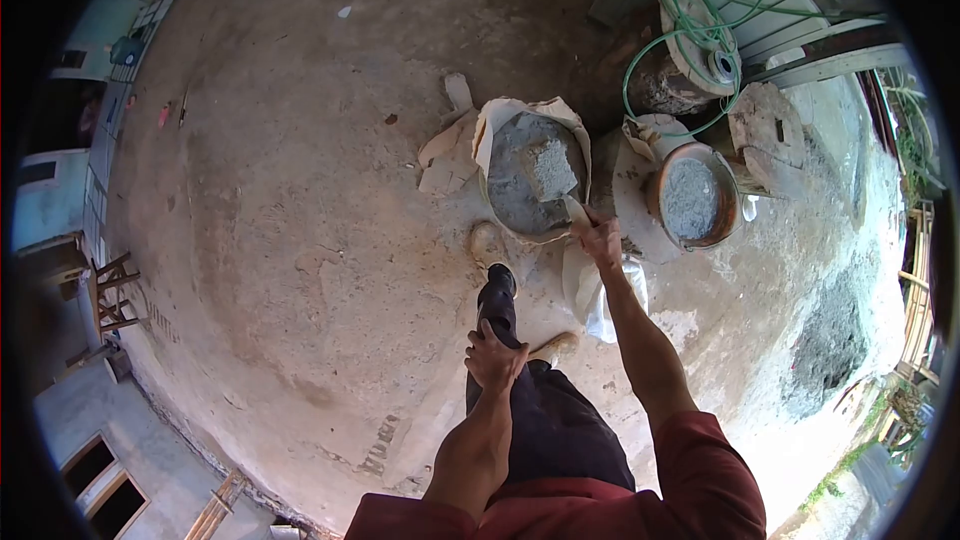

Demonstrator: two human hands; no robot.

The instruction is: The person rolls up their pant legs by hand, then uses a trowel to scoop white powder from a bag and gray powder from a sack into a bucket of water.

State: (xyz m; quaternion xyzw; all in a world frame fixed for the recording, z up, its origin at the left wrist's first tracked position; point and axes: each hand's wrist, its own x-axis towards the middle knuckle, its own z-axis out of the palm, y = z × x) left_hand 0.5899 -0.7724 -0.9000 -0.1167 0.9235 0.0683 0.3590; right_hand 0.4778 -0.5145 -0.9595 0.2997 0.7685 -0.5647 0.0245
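My right hand [601, 237] grips the handle of a trowel [556, 176], whose blade is loaded with grey cement powder inside an open cement sack [533, 172]. My left hand [494, 357] rests on my left knee, fingers curled over the dark trousers. To the right of the sack stands a round brown bucket [694, 198] holding grey powder.
A coiled green hose [700, 30] lies on a round drum at the back right, by a grey corrugated sheet. Torn paper scraps [446, 145] lie left of the sack, white bags [592, 295] by my feet. A dark pile [826, 345] sits at right. Bare concrete floor spreads to the left.
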